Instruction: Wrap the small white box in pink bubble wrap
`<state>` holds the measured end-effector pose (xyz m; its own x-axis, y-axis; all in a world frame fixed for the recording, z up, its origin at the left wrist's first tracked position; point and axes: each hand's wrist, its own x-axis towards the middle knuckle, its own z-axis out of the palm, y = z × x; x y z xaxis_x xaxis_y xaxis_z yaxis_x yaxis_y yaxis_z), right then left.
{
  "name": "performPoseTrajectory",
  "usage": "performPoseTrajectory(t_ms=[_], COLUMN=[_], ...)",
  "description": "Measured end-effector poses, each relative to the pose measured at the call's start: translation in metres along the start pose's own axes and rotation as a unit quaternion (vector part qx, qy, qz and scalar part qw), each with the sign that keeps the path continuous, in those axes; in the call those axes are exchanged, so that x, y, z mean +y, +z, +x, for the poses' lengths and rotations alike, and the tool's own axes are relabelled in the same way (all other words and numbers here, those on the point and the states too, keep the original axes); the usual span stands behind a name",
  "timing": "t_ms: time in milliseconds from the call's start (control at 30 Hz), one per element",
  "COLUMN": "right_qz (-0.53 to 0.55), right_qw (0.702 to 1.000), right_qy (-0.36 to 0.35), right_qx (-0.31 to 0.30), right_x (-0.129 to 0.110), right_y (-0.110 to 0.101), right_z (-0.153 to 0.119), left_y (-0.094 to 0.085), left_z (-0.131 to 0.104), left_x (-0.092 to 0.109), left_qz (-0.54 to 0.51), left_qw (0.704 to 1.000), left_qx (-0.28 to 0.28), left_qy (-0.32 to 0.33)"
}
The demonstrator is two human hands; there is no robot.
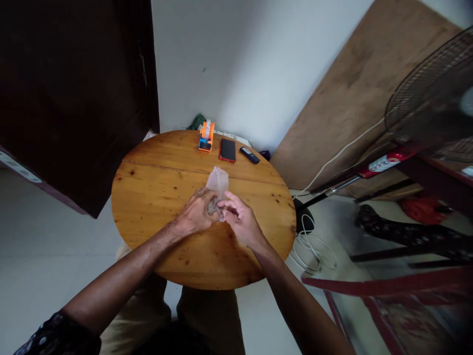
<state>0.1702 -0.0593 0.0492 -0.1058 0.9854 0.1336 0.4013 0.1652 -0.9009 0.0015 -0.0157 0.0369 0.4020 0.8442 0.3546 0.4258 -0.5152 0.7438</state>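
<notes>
A crumpled, translucent pinkish plastic wrap (218, 180) rises between my hands, over the middle of the round wooden table (148, 197). My left hand (199, 211) is curled around its lower left side, fingers closed on it. From the right, my right hand (242, 217) pinches at the same piece with thumb and fingertips. A small grey-green patch (212, 206) shows at the wrap's lower part between the hands; what it is cannot be made out. My fingers hide most of the wrap's lower end.
Along the table's far side lie an orange and blue tape dispenser (206, 137), a phone (227, 150) with a red edge, and a black remote-like device (249, 155). A standing fan (436, 93), a white cable (314, 249) and a dark red chair (388, 281) are at right.
</notes>
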Motion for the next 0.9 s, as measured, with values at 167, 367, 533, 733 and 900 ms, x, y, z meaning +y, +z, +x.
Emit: performPoseTrajectory(t_ms=[167,367,533,733,900], right_qz=[-0.101,-0.04,-0.096,-0.214,-0.18], right_qw=[0.993,0.997,0.988,0.957,0.963], right_qy=[-0.029,-0.051,-0.104,-0.196,-0.199], right_qx=[0.047,0.03,0.055,0.0,0.024], right_x=[0.004,0.008,0.0,-0.009,0.009], right_y=[0.01,0.002,-0.03,-0.045,-0.039], right_z=[-0.003,-0.008,0.013,0.055,0.053], left_y=[-0.003,-0.001,0.001,0.003,0.007], left_z=[0.003,0.007,0.006,0.005,0.004], left_x=[0.008,0.009,0.004,-0.001,-0.004], left_qz=[-0.056,0.027,0.052,0.015,-0.002], left_qw=[0.994,0.995,0.998,0.999,0.999], left_qx=[0.011,-0.004,-0.007,-0.005,-0.013], left_qy=[-0.096,-0.095,-0.047,-0.046,-0.041])
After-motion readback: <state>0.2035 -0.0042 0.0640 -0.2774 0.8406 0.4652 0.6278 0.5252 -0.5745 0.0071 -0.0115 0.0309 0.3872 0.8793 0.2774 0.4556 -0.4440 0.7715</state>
